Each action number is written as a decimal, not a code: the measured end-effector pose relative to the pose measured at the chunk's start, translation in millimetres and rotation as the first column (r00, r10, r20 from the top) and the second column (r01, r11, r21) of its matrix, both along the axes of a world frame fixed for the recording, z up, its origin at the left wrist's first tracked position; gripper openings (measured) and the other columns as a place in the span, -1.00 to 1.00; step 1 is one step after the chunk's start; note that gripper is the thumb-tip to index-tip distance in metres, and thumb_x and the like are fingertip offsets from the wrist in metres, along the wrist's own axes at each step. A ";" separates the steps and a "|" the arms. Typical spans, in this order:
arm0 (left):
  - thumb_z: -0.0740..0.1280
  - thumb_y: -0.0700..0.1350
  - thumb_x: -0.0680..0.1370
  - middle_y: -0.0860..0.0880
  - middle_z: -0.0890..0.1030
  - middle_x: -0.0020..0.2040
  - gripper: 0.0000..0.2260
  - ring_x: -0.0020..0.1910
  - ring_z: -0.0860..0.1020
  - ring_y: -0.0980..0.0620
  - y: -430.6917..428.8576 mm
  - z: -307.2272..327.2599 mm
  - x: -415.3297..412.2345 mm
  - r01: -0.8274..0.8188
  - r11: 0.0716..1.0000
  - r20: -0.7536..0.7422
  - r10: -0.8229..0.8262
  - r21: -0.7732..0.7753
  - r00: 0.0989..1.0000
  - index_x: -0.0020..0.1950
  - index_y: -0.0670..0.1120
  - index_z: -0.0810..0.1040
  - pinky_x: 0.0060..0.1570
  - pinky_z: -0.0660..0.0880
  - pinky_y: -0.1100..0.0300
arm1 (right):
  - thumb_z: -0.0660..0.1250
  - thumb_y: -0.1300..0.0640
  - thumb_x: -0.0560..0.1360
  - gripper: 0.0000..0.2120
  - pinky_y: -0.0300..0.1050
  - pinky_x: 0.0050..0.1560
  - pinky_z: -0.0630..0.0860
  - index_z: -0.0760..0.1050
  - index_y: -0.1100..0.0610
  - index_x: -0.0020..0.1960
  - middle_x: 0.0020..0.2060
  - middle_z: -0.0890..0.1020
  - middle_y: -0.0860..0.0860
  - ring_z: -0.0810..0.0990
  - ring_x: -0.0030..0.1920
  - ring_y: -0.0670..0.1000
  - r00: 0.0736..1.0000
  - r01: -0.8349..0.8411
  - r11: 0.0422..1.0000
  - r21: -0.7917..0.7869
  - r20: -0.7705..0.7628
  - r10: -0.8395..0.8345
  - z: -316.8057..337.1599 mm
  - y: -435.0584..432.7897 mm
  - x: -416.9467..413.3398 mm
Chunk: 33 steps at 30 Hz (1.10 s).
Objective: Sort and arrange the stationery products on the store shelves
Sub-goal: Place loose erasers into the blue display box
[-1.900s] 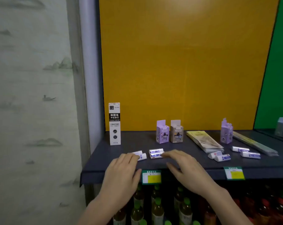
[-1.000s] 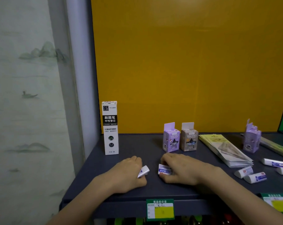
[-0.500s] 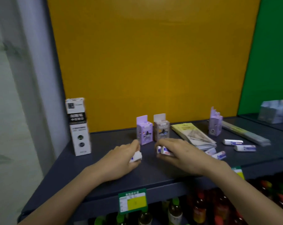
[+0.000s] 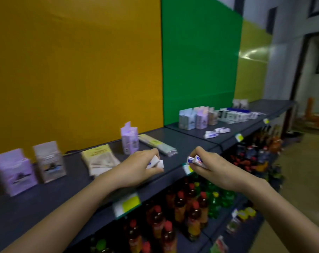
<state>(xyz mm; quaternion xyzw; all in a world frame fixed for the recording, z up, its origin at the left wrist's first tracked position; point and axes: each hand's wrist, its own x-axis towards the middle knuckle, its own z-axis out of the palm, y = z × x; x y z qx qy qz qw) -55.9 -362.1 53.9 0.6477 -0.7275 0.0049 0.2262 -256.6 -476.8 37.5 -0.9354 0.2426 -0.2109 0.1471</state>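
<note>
My left hand (image 4: 136,168) is closed around small white erasers (image 4: 156,162), held just above the dark shelf (image 4: 45,198). My right hand (image 4: 211,168) grips two more white erasers with blue and red labels (image 4: 195,159), out past the shelf's front edge. Behind my left hand lie a yellow paper packet (image 4: 100,157) and a long flat packet (image 4: 156,144). A purple box (image 4: 129,139) stands between them. Two small boxes, one purple (image 4: 14,172) and one grey (image 4: 49,160), stand at the left.
Further right, before the green panel, stand several boxes (image 4: 195,118) with loose erasers (image 4: 216,132) in front of them. Price tags (image 4: 126,204) hang on the shelf's edge. Bottles of drink (image 4: 180,207) fill the shelves below. An aisle floor opens at the right.
The view has swung right along the shelf. Both hands, still holding their erasers, have moved right past the small boxes; the tall white box has left the view.
</note>
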 end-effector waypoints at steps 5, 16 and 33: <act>0.23 -0.05 0.55 -0.02 0.40 -0.20 -0.82 -0.12 0.38 -0.05 -100.4 -5.7 -68.9 0.042 0.998 -0.036 -0.040 0.047 0.999 -0.07 -0.16 0.37 -0.22 0.16 0.15 | 0.17 0.00 0.56 -0.86 -0.28 -0.32 0.34 0.38 0.06 0.04 -0.29 0.47 -0.15 0.45 -0.32 -0.16 0.996 0.085 0.996 0.012 0.006 -0.086 1.8 -76.2 -81.0; 0.26 0.01 0.53 -0.02 0.44 -0.27 -0.75 -0.16 0.42 -0.08 -269.9 0.3 -167.6 0.112 0.994 -0.029 -0.112 0.004 0.993 -0.26 -0.10 0.35 -0.18 0.31 0.11 | 0.17 -0.02 0.56 -0.81 -0.08 -0.19 0.43 0.36 0.08 0.07 -0.18 0.53 -0.06 0.51 -0.22 -0.05 0.987 0.155 0.988 -0.005 -0.036 -0.155 3.0 -228.8 -179.8; 0.25 0.04 0.53 -0.07 0.42 -0.13 -0.76 -0.11 0.40 -0.04 -567.8 32.6 -218.9 0.152 0.987 0.280 -0.159 0.046 0.947 -0.17 -0.11 0.37 -0.09 0.30 0.10 | 0.19 0.01 0.55 -0.88 -0.09 -0.04 0.34 0.36 0.04 0.02 -0.07 0.38 -0.05 0.41 -0.06 -0.01 0.983 0.183 0.978 -0.096 0.005 -0.184 15.8 -505.2 -238.9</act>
